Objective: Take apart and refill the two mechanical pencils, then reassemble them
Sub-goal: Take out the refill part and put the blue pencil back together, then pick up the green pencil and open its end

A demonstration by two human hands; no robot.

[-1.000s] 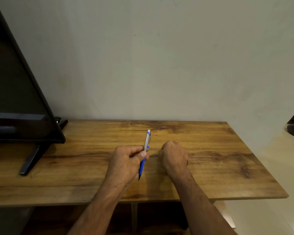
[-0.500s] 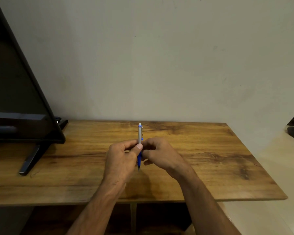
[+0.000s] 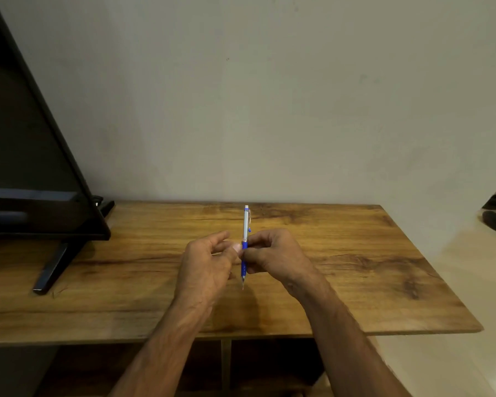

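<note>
"Logging step?"
"Disassembly, I judge: right hand (image 3: pixel 272 253) pinches silver-and-blue plastic mechanical pencil (image 3: pixel 245 224) upright above brown wooden table (image 3: pixel 355 267); left hand (image 3: pixel 206 262) close beside, contact unclear. Next: steady barrel, twist apart."

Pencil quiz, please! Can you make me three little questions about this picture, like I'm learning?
1. True or false: the mechanical pencil lies flat on the wooden table.
2. Which end of the pencil points down? A: the tip. B: the white cap.
3. Fill in: the dark screen stands on the table's ___ side.

Key: 1 false; 2 A; 3 left.
</note>
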